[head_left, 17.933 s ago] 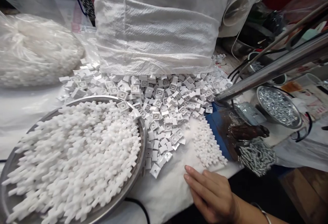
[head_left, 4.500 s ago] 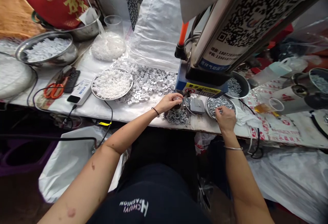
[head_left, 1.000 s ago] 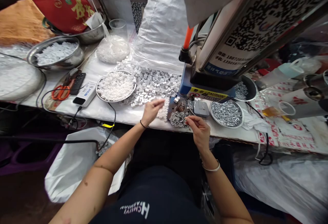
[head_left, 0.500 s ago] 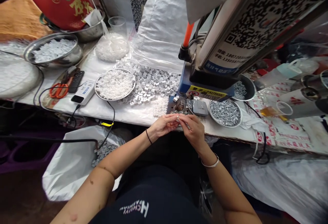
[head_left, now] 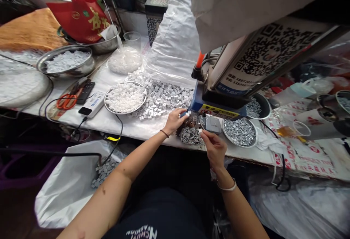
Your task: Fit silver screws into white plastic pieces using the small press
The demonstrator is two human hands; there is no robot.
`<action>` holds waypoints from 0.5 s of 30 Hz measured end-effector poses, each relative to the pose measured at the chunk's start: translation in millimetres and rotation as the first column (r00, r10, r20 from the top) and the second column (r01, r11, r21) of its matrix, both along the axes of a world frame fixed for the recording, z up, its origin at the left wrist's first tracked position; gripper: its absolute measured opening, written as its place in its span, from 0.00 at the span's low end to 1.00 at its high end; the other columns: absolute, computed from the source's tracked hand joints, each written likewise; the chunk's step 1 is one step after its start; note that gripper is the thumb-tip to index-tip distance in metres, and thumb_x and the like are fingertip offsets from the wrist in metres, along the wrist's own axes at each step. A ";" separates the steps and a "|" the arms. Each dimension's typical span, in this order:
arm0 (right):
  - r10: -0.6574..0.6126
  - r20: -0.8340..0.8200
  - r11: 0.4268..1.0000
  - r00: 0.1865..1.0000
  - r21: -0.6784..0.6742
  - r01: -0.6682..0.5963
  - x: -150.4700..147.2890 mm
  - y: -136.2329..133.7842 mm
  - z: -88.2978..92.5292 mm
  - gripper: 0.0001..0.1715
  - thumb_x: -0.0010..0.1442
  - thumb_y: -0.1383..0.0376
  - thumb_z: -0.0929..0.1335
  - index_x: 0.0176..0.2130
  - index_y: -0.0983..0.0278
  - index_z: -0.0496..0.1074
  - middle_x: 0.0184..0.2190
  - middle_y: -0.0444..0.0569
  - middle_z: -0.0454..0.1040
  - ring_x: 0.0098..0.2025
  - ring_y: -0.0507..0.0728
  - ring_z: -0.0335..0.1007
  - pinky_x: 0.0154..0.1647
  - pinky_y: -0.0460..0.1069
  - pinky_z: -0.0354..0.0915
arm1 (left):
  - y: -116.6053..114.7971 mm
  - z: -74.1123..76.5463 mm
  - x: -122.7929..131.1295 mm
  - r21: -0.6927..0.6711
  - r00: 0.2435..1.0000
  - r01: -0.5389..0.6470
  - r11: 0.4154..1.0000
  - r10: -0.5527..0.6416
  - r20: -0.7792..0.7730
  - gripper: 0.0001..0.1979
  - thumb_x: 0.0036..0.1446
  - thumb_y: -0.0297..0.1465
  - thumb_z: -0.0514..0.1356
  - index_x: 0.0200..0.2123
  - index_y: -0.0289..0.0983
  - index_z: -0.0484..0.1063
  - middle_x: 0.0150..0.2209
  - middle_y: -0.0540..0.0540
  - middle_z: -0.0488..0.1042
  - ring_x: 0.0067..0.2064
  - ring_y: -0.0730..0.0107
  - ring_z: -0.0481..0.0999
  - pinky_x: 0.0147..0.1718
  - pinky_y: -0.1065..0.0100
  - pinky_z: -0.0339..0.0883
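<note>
My left hand reaches up to the blue base of a pneumatic press, its fingertips pinching a small white plastic piece. My right hand hovers at the table edge, thumb and finger pinched on a tiny pale item just right of a heap of loose silver screws. Beyond my left hand lies a spread of square white plastic pieces. A steel tray of screws stands to the right of the press base.
A steel tray of white plastic cross-shaped strips sits left of the squares. Behind them stands a large white woven sack. A dark bowl of screws stands right of the press. Orange scissors and a power strip lie on the left.
My hands have parted from their position together at the table edge. The left has moved forward to the press base, and the right has moved right and back toward the screws.
</note>
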State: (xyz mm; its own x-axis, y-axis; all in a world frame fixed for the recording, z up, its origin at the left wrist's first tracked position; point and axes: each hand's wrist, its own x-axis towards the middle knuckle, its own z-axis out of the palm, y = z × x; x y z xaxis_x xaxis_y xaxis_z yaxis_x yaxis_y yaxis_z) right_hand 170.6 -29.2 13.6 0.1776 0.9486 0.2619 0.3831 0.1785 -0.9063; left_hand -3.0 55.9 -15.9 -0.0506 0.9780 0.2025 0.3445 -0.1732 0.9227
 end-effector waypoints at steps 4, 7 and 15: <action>-0.013 -0.117 0.993 0.993 -0.122 -0.001 7.9 -2.0 -3.6 0.11 0.50 0.59 0.72 0.35 0.62 0.78 0.35 0.48 0.80 0.38 0.58 0.76 0.43 0.53 0.71 | 24.8 -19.1 0.6 0.073 0.984 0.119 0.990 -0.108 -0.143 0.09 0.48 0.30 0.65 0.35 0.34 0.77 0.37 0.42 0.77 0.44 0.60 0.73 0.47 0.60 0.62; -0.019 -0.142 0.989 0.990 -0.146 -0.002 16.5 -2.7 -6.4 0.12 0.50 0.59 0.72 0.36 0.61 0.78 0.35 0.48 0.80 0.38 0.57 0.76 0.43 0.53 0.70 | 22.7 -19.7 -5.8 0.049 0.986 0.146 0.988 -0.149 0.071 0.09 0.54 0.31 0.60 0.37 0.34 0.77 0.39 0.41 0.77 0.41 0.64 0.74 0.45 0.63 0.65; 0.001 -0.210 0.990 0.978 -0.137 -0.030 13.7 16.0 0.2 0.12 0.49 0.59 0.73 0.35 0.61 0.78 0.32 0.46 0.79 0.35 0.55 0.74 0.40 0.52 0.70 | 6.5 7.7 -8.8 0.061 0.885 0.401 0.914 -0.404 0.233 0.14 0.57 0.35 0.58 0.42 0.35 0.77 0.44 0.41 0.76 0.45 0.65 0.74 0.47 0.66 0.66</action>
State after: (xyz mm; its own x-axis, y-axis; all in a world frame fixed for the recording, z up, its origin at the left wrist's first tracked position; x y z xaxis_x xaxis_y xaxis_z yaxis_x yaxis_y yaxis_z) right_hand 184.3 -13.2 13.8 0.1994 0.9761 0.0858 0.1804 0.0494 -0.9824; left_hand -11.8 62.4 -8.3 0.2996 0.9223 0.2441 0.0161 -0.2607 0.9653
